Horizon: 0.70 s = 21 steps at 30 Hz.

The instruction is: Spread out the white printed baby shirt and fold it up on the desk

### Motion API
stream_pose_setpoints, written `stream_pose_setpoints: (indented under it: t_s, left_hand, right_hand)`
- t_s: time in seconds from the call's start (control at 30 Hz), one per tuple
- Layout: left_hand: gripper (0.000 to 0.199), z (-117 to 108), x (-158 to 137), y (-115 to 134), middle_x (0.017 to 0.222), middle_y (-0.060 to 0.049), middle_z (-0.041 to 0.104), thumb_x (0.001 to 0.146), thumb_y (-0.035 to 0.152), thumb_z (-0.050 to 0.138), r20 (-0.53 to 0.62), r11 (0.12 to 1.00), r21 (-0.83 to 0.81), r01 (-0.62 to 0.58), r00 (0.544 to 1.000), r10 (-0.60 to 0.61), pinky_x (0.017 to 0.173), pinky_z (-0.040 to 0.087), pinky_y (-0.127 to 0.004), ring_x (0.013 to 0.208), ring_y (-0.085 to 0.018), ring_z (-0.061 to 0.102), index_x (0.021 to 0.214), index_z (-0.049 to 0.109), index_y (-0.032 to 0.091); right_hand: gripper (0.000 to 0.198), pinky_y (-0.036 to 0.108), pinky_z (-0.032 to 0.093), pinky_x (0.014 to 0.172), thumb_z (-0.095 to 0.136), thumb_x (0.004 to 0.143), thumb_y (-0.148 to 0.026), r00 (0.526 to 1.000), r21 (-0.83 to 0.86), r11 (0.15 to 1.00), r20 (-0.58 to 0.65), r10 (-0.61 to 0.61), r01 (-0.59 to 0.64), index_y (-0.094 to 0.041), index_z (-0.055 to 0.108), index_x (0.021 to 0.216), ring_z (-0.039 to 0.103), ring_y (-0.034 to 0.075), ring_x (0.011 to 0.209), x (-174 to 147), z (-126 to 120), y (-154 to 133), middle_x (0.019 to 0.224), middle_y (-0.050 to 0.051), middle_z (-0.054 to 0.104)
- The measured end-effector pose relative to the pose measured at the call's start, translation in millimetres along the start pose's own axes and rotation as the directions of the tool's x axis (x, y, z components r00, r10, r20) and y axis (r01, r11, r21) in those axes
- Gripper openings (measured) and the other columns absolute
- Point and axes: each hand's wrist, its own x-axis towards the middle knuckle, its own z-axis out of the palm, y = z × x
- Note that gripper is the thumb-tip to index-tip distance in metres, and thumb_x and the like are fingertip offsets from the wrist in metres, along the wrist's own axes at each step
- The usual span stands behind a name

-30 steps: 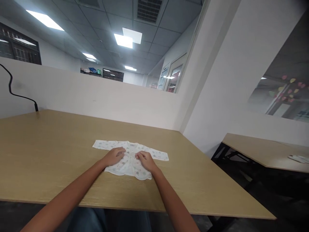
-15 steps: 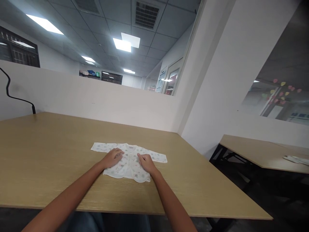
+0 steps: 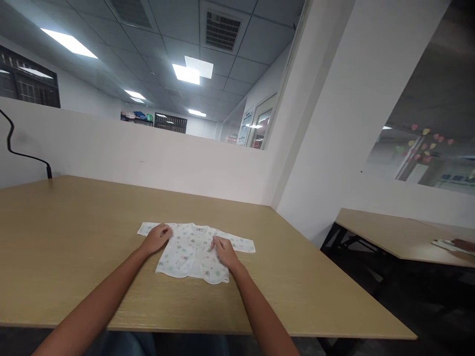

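Observation:
A small white baby shirt (image 3: 181, 249) with a scattered coloured print lies front up on the table, its sleeves spread to both sides. Its neck label shows at the top, and a front edge runs down the middle. My left hand (image 3: 157, 238) is on the left sleeve close to the armpit, fingers bent and closed on the cloth. On the right front panel is my right hand (image 3: 225, 251), fingers curled under and thumb along the cloth. Both palms hide the fabric beneath them.
The shirt lies on a wide wooden table (image 3: 85, 257) with a low white partition (image 3: 178, 163) behind it. A black cable (image 3: 27, 156) rises at the far left. A second table (image 3: 386, 232) stands at right, where part of another person's hand (image 3: 463, 244) touches pale cloth.
My left hand has slid left from the shirt's chest to the sleeve by the armpit, uncovering the left front. My right hand stays nearly in place. Another person's hand has appeared at the far right.

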Motion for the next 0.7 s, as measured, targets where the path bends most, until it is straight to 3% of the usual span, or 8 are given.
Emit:
stream_pose_setpoints:
  t_s: [0.17, 0.43, 0.7]
  left_hand:
    - [0.034, 5.7, 0.7, -23.5, 0.105, -0.009, 0.072, 0.092, 0.043, 0.043, -0.017, 0.997, 0.069, 0.038, 0.999, -0.037, 0.096, 0.049, -0.04, 0.103, -0.026, 0.064, 0.095, 0.068, 0.021]
    - [0.053, 11.4, -0.9, -27.9, 0.137, -0.014, 0.064, 0.092, 0.054, 0.048, 0.115, 0.992, 0.127, 0.022, 0.993, -0.037, 0.111, 0.044, -0.043, 0.127, -0.03, 0.058, 0.126, 0.068, 0.019]
    - [0.053, 11.3, -2.0, -29.1, 0.14, -0.012, 0.063, 0.089, 0.057, 0.051, 0.131, 0.994, 0.11, 0.016, 0.991, -0.03, 0.111, 0.046, -0.042, 0.127, -0.03, 0.06, 0.122, 0.072, 0.022]
  right_hand:
    - [0.056, 0.028, 0.042, 0.074, 0.036, 0.1, -0.053, 0.999, -0.018, 0.999, 0.002, 0.032, -0.032, -0.02, 0.062, 0.063, 0.059, 0.019, 0.07, 3.9, -4.6, 11.6, 0.064, 0.001, 0.06]
    - [0.053, 0.031, 0.043, 0.077, 0.036, 0.095, -0.054, 0.988, -0.083, 0.991, -0.12, 0.092, -0.103, -0.02, 0.062, 0.063, 0.06, 0.021, 0.072, 8.6, -28.2, 26.2, 0.067, 0.003, 0.064]
    - [0.039, 0.031, 0.043, 0.077, 0.042, 0.089, -0.039, 0.995, -0.242, 0.965, -0.053, 0.088, -0.098, -0.02, 0.066, 0.065, 0.063, 0.023, 0.081, 7.1, -29.7, 39.1, 0.078, 0.007, 0.071]
